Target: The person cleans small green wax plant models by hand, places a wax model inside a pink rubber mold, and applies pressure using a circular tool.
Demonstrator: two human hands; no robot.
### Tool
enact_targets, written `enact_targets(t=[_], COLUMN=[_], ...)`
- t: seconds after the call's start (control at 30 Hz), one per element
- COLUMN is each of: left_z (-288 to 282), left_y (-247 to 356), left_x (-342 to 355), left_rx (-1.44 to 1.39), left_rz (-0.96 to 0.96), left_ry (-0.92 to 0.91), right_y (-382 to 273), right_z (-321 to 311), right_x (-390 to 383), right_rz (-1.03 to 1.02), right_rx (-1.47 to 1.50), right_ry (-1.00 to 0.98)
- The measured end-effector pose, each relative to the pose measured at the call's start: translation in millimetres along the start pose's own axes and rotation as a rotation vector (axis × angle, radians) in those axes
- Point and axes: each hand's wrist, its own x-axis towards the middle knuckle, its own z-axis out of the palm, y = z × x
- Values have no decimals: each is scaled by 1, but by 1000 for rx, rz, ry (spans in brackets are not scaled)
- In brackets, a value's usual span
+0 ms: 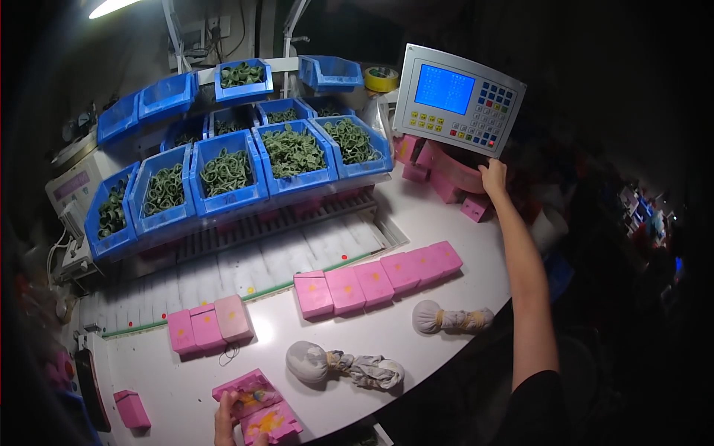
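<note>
- The left hand (225, 416), at about 6 o'clock on the white tabletop (416, 215), lies on a pair of stained pink blocks (256, 405), fingers curled over their near edge, seemingly to steady them; whether it truly grips them I cannot tell.
- The right hand (492, 178) is stretched far out toward 2 o'clock, arm nearly straight, fingers loosely open against a curved pink piece (457, 172) just under the control panel (457, 100).
- Pink blocks sit in tidy rows: a row of five (375, 281) at centre, a group of three (207, 323) toward 8 o'clock, likely staged within reach.
- Blue bins (223, 175) of green rings (292, 151) tilt forward at 11 o'clock for easy picking.
- Two knotted cloth bundles (342, 366) lie near the front edge.
</note>
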Motion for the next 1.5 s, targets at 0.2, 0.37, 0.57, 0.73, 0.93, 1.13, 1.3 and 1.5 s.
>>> enact_targets(t=[0.2, 0.37, 0.57, 0.73, 0.93, 1.13, 1.3, 1.5], left_z=[3, 3, 2, 2, 1, -2, -3, -2], left_y=[-4, -7, 0, 2, -1, -1, -3, 2], left_x=[-3, 1, 3, 3, 3, -2, 13, 12], left_rx=[-86, -65, 11, -23, -17, -15, 39, 325], left_rz=[-56, -30, -2, 5, 48, 13, 87, 166], left_ry=[-3, 13, 41, 38, 18, 12, -62, -119], right_y=[-24, -3, -10, -20, -22, -23, -64, -228], right_z=[-48, -71, -120, -151, -179, -178, -182, -167], right_x=[-29, -50, -125, -183, -216, -219, -204, -258], right_rz=[-147, -565, -753, -836, -667, -679, -472, -473], right_rx=[-281, -529, -653, -795, -621, -564, -584, 582], right_ry=[-434, -222, -114, -121, -219, -203, -291, -1132])
